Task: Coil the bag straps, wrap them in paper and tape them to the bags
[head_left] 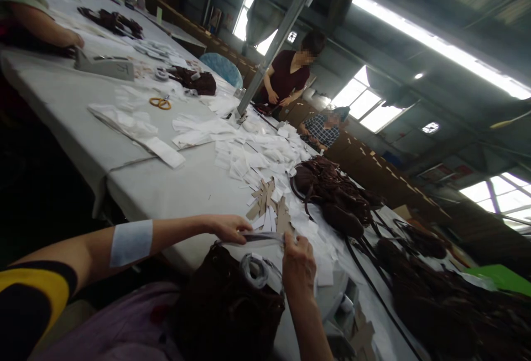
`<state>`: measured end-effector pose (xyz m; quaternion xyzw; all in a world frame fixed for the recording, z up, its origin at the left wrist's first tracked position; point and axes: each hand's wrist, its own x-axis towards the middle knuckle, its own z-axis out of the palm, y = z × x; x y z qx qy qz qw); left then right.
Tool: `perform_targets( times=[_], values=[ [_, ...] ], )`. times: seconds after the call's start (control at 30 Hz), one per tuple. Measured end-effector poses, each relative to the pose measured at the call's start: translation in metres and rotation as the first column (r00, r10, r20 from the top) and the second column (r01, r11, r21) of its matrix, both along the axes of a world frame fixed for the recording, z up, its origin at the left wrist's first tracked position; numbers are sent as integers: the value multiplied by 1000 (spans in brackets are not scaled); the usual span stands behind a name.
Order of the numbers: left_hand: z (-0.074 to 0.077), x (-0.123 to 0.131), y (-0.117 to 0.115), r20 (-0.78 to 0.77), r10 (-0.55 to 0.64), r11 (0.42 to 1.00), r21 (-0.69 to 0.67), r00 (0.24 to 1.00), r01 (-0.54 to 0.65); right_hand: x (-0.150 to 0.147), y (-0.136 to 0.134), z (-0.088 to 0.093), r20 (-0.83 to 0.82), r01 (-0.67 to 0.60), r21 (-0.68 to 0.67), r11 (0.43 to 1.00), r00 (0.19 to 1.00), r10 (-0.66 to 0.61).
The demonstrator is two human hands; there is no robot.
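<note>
A dark brown bag (224, 305) is in front of my body at the table's near edge. Above its top, a pale translucent strip (265, 236) stretches between my two hands. My left hand (230, 228) pinches the strip's left end, fingers closed. At the other end, my right hand (299, 264) grips it between thumb and curled fingers. A ring-shaped piece wrapped in pale material (254, 270) rests against the bag, below the strip. Whether the strip is joined to the bag, I cannot tell.
White paper strips (265, 153) and brown card pieces (265, 198) litter the table (166, 189). Brown bags (332, 189) are heaped at the right. Yellow-handled scissors (160, 103) lie farther left, near a tape dispenser (103, 67). A metal post (282, 35) rises mid-table. Several people work around it.
</note>
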<state>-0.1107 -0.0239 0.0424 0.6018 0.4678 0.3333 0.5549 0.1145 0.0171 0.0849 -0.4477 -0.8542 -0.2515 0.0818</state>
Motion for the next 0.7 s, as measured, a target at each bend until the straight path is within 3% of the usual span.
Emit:
perform_targets(
  times=[0.13, 0.2, 0.27, 0.37, 0.47, 0.53, 0.7],
  values=[
    [17, 16, 20, 21, -110, 993, -39, 994, 111, 1, 4, -1, -63, 37, -95, 995, 997, -44],
    [15, 25, 24, -2, -126, 992, -23, 992, 126, 0, 4, -6, -185, 44, -193, 980, 980, -80],
    [6, 28, 25, -23, -81, 997, 19, 996, 81, -2, 3, -16, -376, 39, -308, 951, 913, -159],
    [-8, 24, 25, -50, 7, 997, 79, 999, -3, -10, 2, -35, -649, -24, -496, 868, 674, -353],
    [-16, 18, 25, -81, 55, 995, 91, 995, -47, -24, 5, -54, -770, -237, -635, 735, 260, -582],
    [-18, 16, 24, -98, 60, 996, 74, 993, -52, -35, 6, -63, -750, -362, -629, 688, 49, -660],
    [-26, 18, 18, -99, 55, 997, 50, 994, -50, -57, 4, -74, -702, -468, -579, 668, -132, -700]
  ],
)
